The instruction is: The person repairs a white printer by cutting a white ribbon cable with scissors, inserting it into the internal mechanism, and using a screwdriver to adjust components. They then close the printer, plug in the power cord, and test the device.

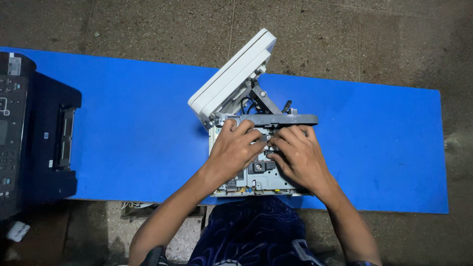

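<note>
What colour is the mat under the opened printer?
Bright blue mat, seen plainly in the head view.

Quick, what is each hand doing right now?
Left hand: fingers curled down on the opened printer; whether they grip a part cannot be told.
Right hand: the same, fingers bent onto the printer's middle; grip cannot be told.
</note>
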The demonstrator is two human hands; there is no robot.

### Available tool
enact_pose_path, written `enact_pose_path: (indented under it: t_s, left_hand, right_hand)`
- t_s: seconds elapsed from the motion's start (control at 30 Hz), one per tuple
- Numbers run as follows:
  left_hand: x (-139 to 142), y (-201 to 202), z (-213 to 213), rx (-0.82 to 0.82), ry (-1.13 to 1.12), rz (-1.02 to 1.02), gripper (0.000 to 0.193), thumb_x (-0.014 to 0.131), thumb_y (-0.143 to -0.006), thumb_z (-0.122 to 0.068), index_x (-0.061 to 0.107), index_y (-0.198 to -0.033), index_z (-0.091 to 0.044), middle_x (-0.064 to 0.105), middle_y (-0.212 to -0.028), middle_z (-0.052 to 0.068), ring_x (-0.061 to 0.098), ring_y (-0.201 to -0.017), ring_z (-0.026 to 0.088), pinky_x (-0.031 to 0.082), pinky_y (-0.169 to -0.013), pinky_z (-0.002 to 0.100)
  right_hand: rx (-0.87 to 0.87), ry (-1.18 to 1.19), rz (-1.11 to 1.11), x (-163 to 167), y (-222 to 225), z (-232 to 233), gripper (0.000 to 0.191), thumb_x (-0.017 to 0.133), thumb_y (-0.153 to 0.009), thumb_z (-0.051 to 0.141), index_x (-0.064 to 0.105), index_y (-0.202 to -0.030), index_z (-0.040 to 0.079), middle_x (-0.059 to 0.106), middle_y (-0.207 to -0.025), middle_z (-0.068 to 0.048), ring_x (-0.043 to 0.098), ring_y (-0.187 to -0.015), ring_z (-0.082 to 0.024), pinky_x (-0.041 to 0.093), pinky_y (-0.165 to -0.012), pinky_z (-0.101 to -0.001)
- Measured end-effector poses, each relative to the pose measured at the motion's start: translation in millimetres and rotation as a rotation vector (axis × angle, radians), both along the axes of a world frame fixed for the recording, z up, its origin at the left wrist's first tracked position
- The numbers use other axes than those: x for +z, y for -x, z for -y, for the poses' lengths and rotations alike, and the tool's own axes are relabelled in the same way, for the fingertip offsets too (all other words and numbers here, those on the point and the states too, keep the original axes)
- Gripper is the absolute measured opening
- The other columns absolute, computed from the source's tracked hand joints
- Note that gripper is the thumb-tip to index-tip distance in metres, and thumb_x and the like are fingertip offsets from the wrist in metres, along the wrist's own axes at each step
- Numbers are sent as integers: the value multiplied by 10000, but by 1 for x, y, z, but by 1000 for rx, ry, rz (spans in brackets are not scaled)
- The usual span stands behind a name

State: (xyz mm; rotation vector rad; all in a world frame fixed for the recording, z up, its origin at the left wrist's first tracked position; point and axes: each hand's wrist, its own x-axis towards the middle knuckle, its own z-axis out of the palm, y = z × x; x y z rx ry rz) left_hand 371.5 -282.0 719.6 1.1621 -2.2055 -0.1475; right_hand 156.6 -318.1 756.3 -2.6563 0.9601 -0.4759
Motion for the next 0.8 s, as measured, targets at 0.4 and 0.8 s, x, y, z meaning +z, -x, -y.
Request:
enact_pose_path:
  t_s: [0.4,0.8]
  left_hand:
    - [11,-19,-36,306,-20,-276,278,869,-792,-203,766,-1031,-106,718,-1112,1,622,-1100,221,411,-949,397]
    - [12,-10,-27,212,-131,-257,259,839,-786,-202,708,-967,-70,730,-1110,39,586,-1003,245,413,-873,400]
  right_hand:
    - [-20,-145,120,-14,7,8,281,830,-760,208,730,-967,48,712,-1073,-81,668,-1002,-275,501,-862,-409]
    - [-39,-256,403,-58,13,8,629,878,-775,147,431,-1201,27,725,-1215,-190,738,-1068,-296,626,-816,-367]
